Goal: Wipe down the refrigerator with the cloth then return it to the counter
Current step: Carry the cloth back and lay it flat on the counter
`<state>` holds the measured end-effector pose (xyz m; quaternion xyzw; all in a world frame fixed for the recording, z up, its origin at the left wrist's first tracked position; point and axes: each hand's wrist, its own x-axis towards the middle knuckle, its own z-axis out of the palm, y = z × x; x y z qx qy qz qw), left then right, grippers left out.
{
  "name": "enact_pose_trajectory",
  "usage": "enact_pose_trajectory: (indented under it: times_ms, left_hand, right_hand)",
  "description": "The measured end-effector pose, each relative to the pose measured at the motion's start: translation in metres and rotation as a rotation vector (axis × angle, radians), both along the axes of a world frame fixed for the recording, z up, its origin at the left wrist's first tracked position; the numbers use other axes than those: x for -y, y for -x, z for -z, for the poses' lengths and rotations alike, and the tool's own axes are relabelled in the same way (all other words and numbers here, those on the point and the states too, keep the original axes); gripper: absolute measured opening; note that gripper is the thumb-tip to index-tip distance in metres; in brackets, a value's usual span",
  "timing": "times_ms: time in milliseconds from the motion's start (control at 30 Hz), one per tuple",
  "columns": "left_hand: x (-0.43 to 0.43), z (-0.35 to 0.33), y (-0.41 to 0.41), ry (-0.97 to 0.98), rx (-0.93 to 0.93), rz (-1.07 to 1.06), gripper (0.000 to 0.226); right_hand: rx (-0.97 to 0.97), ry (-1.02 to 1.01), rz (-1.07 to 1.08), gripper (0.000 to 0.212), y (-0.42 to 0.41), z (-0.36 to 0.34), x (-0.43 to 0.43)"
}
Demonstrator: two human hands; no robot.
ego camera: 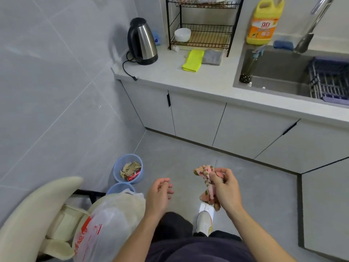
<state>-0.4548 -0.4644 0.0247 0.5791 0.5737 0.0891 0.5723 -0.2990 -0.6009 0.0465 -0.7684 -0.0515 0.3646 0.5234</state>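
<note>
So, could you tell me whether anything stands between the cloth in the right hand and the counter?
Nothing visible does. The right hand holds the cloth over open floor, and the counter has a bare stretch between the kettle and the sink.

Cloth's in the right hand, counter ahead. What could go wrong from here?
1. The cloth hangs bunched from the right hand; a loose end could slip and drop to the floor.
2. The kettle cord trails to the counter edge; a reach there might snag it.
3. The sink is close; a loose toss could land there.
</note>
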Motion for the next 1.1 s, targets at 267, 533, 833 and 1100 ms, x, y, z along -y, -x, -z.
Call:
enact_pose_trajectory:
  times_ms: [267,533,833,1100]
  left_hand:
    - [-0.086,0.001,-0.090,0.034,0.029,0.071,0.021]
    - [-0.233,0.012,-0.191,0.024,0.013,0.227,0.022]
    - [-0.360,0.003,-0.279,0.013,-0.045,0.396,0.021]
    - [-0.368,-0.006,-0.351,0.208,0.132,0.633,0.020]
  right_hand:
    - [-0.044,-0.027,0.080,0.003,-0.074,0.010,-0.064]
    - [-0.039,-0.026,0.191,0.008,-0.167,0.016,-0.196]
    - [-0.043,-0.020,0.307,0.005,-0.213,-0.004,-0.307]
    - [0.088,0.003,0.323,0.005,-0.269,0.009,-0.342]
